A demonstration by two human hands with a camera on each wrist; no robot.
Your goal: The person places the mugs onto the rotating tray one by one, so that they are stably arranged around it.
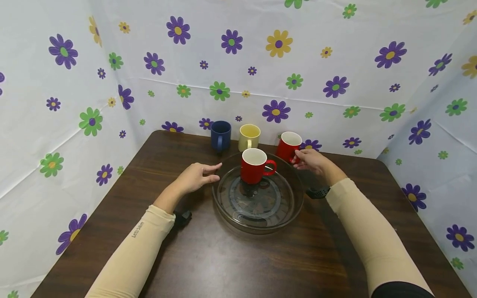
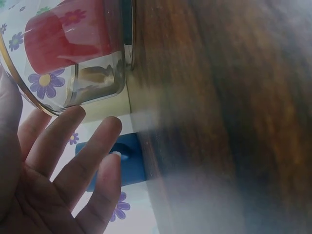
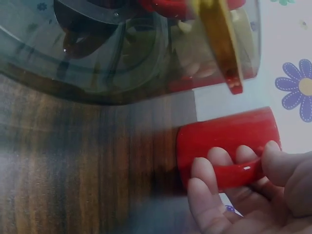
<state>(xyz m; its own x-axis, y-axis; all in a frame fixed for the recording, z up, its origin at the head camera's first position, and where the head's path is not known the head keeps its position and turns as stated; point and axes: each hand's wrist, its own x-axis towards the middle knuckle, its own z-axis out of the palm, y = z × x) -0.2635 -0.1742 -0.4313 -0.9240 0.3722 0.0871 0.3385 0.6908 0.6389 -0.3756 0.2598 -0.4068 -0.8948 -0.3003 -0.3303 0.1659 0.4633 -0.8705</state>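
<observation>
Dk brn tbl point(image 1: 238, 265), flowery wht backdrop point(image 1: 238, 87)

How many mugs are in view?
4: a blue mug and a yellow mug behind the transparent round tray, one red mug inside it, another red mug right of the yellow one, held by the right hand.

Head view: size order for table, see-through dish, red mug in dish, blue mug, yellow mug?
1. Table
2. See-through dish
3. Red mug in dish
4. Blue mug and yellow mug: too alike to rank
</observation>
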